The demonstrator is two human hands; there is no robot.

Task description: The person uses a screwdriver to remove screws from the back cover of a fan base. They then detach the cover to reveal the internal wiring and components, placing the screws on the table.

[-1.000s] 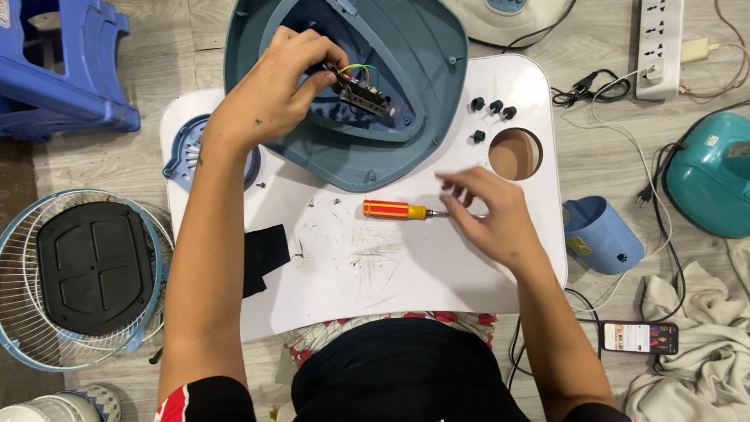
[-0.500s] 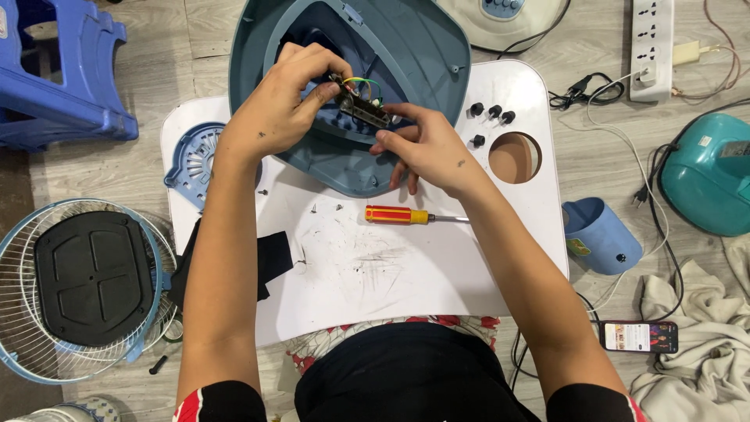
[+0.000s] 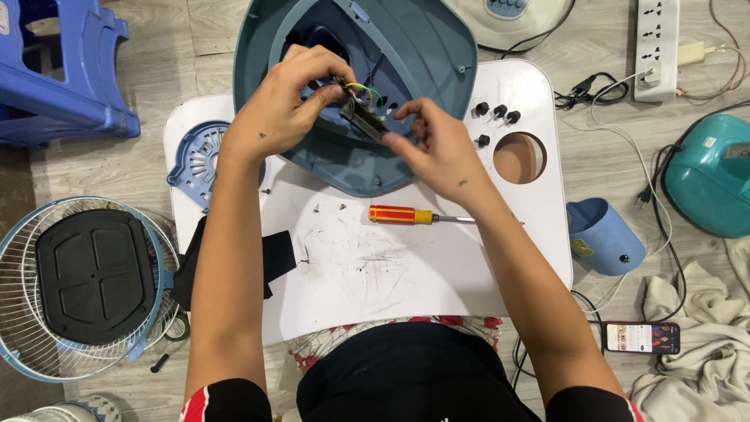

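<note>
A white rounded-corner surface (image 3: pixel 406 273) with a round hole near its right edge sits low over the wooden floor, and on its far side rests a large teal plastic fan base shell (image 3: pixel 406 55), turned hollow side up. To the left on the floor lies a pale blue wire fan grille (image 3: pixel 23 312) with a black square plastic plate (image 3: pixel 94 273) on it. Both hands meet inside the shell: the left hand (image 3: pixel 285 109) curls its fingers over the upper end of a small dark circuit board (image 3: pixel 366 121) with green and yellow wires, and the right hand (image 3: pixel 437 144) pinches the board's lower end between thumb and fingertips. The board hangs tilted just above the shell's inner floor. Nearer the person, a red-and-yellow-handled screwdriver (image 3: pixel 402 215) lies flat on the surface, apart from either hand, with a few tiny screws (image 3: pixel 341 207) just beside it.
</note>
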